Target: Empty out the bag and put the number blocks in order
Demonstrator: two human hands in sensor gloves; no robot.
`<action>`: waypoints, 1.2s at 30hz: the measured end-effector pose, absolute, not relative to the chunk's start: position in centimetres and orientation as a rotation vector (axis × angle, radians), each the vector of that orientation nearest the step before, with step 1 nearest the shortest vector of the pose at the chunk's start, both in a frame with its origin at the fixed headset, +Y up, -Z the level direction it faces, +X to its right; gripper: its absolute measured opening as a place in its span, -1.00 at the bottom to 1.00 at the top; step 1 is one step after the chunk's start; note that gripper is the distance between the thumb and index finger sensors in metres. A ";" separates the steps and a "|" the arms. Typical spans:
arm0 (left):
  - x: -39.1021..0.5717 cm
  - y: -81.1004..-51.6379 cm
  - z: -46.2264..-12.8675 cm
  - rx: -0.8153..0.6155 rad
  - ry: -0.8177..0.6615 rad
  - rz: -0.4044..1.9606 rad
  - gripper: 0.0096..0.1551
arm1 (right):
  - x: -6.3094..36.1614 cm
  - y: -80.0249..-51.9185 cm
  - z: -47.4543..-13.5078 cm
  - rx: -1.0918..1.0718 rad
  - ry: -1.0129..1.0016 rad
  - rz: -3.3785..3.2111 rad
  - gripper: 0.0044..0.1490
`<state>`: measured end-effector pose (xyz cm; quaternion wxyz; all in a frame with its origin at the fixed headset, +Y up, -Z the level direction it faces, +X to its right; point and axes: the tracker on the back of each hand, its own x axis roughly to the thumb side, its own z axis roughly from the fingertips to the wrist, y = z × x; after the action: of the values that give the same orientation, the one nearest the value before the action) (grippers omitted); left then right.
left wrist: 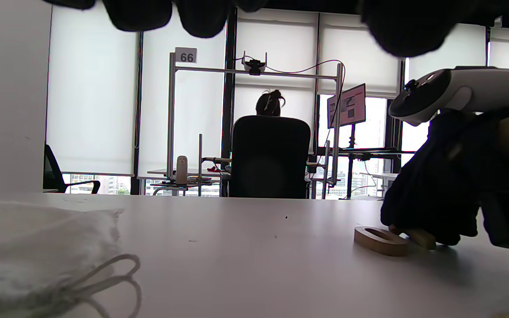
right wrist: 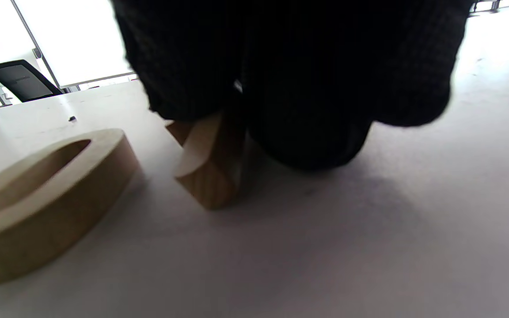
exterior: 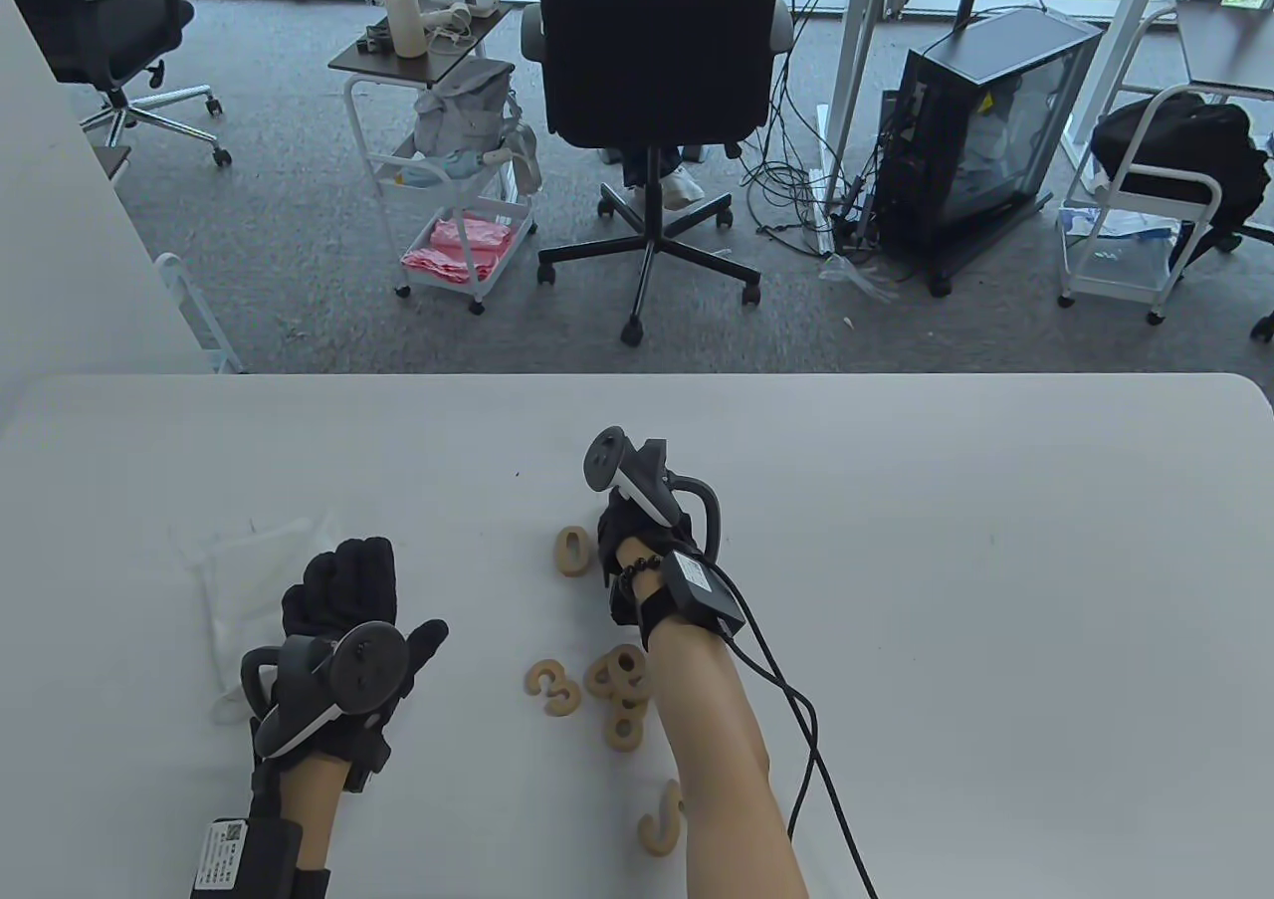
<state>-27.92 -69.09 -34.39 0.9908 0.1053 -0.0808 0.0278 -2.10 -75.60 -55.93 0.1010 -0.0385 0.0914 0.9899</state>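
Bag (exterior: pixel 254 580): white, lying flat at table's left, partly under left hand.
Left hand (exterior: pixel 343 620): fingers straight, resting on bag.
Loose blocks: 3 block (exterior: pixel 552 687) beside a small pile (exterior: pixel 622 690).
0 block (exterior: pixel 573 552): flat, just left of right hand.
Right hand (exterior: pixel 637 551): fingers curled, gripping a wooden block (right wrist: pixel 212 165) on table (exterior: pixel 995 541).

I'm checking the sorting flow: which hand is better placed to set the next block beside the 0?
Right hand: it already holds a block beside the 0. Left hand rests by the bag.
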 end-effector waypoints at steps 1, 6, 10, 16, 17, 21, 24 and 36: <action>-27.9 -69.1 -34.4 0.207 -0.162 0.052 0.16 | -2.1 -75.6 -55.9 -0.106 0.264 2.927 -0.41; -27.9 -69.1 -34.4 0.200 -0.162 0.049 0.15 | -2.3 -75.8 -55.9 -0.080 0.248 2.955 -0.42; -27.8 -69.0 -34.4 0.199 -0.163 0.044 0.16 | -2.3 -75.9 -56.0 -0.046 0.266 2.954 -0.42; -27.9 -69.0 -34.4 0.202 -0.161 0.048 0.16 | -2.4 -75.9 -56.0 -0.033 0.275 2.956 -0.40; -27.9 -69.0 -34.4 0.201 -0.161 0.049 0.16 | -2.4 -75.9 -56.0 -0.028 0.278 2.960 -0.39; -28.0 -69.0 -34.4 0.202 -0.162 0.048 0.16 | -2.2 -75.7 -56.0 -0.007 0.300 2.972 -0.38; -28.0 -69.0 -34.4 0.206 -0.164 0.047 0.15 | -1.9 -74.9 -55.8 -0.003 0.251 2.996 -0.36; -27.9 -68.9 -34.2 0.213 -0.174 0.046 0.15 | 1.3 -68.3 -47.5 0.362 0.036 2.929 -0.29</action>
<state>-27.94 -68.92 -34.19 0.9903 0.1061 -0.0867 0.0229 1.30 -68.30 -47.47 0.0949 0.1219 0.0123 0.9879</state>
